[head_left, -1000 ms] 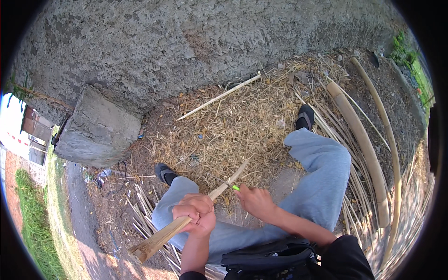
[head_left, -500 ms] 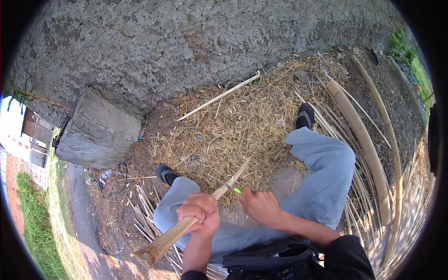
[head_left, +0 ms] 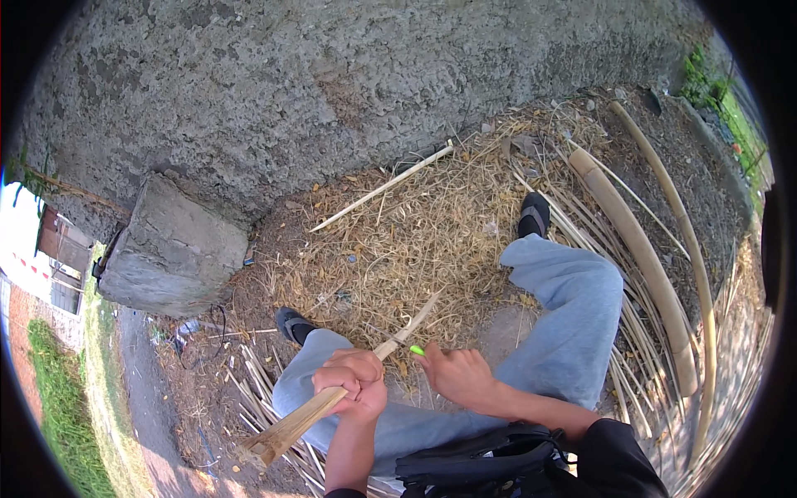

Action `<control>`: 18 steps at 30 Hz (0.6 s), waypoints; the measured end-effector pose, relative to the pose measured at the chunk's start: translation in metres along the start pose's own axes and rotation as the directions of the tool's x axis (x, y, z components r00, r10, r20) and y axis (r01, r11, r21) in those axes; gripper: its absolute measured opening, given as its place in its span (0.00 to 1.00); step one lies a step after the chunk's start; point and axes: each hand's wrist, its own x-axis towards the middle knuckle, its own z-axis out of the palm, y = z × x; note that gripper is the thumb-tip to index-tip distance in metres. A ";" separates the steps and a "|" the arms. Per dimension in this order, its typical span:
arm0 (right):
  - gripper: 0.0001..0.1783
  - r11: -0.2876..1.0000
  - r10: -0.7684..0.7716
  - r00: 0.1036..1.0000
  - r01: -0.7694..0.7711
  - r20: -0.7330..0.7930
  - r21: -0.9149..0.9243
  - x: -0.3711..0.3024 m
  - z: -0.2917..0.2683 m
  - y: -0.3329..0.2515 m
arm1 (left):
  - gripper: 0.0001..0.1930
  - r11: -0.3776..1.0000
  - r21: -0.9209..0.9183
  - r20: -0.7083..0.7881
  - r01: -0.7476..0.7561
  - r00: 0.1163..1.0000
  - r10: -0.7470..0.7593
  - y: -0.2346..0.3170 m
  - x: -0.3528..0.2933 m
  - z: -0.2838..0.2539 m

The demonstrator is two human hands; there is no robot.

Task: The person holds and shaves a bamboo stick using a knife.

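Tan stick (head_left: 307,419) slants through your clenched left hand (head_left: 350,383), butt toward eight o'clock, tip between one and two. Green knife (head_left: 418,350) lies across it, its handle grasped in your right hand (head_left: 461,375) at three. Since half a second ago, only the view has shifted noticeably; the knife work seems barely advanced.

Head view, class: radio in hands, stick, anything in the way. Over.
Left hand clenched around stick. Right hand grips green-handled knife at stick. Shavings on ground; nothing seen blocking.
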 end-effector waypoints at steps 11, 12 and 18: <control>0.18 0.997 0.079 0.996 -0.078 0.036 -0.014 0.003 0.035 0.022 | 0.27 1.000 0.025 -0.036 -0.009 0.999 0.010 -0.007 -0.001 -0.009; 0.18 0.996 0.092 0.996 -0.092 0.019 -0.012 -0.001 0.042 0.022 | 0.27 0.997 0.073 -0.044 -0.007 0.999 0.010 -0.007 -0.002 -0.008; 0.17 0.999 0.017 1.000 -0.018 -0.020 -0.029 0.003 0.032 0.014 | 0.26 0.996 0.088 -0.094 -0.015 0.995 0.023 -0.004 0.004 -0.014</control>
